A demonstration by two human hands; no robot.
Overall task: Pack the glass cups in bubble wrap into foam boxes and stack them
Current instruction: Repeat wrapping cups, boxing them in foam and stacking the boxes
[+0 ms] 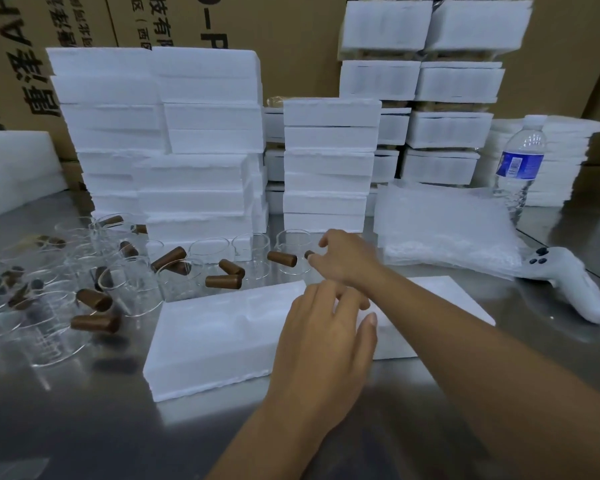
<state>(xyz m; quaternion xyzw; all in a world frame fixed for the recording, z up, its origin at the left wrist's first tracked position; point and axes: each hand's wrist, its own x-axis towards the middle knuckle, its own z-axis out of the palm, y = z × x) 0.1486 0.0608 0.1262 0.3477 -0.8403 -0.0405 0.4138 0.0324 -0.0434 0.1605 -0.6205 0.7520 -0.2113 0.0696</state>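
Several clear glass cups point(129, 285) with brown handles stand and lie on the left half of the steel table. An open white foam box point(215, 334) lies in front of me, with a second foam piece point(447, 303) to its right, under my right forearm. My right hand point(350, 261) reaches forward to a glass cup point(291, 244) behind the box, and its thumb and fingertips pinch the cup's brown handle. My left hand point(326, 337) hovers over the right end of the foam box with its fingers relaxed, holding nothing. A pile of bubble wrap point(444, 230) lies at the right.
Tall stacks of white foam boxes point(201, 140) stand behind the cups, more at the back right point(447, 129). A water bottle point(520, 161) stands by a pile of white sheets. A white controller point(568, 285) lies on the right. Cardboard cartons form the back wall.
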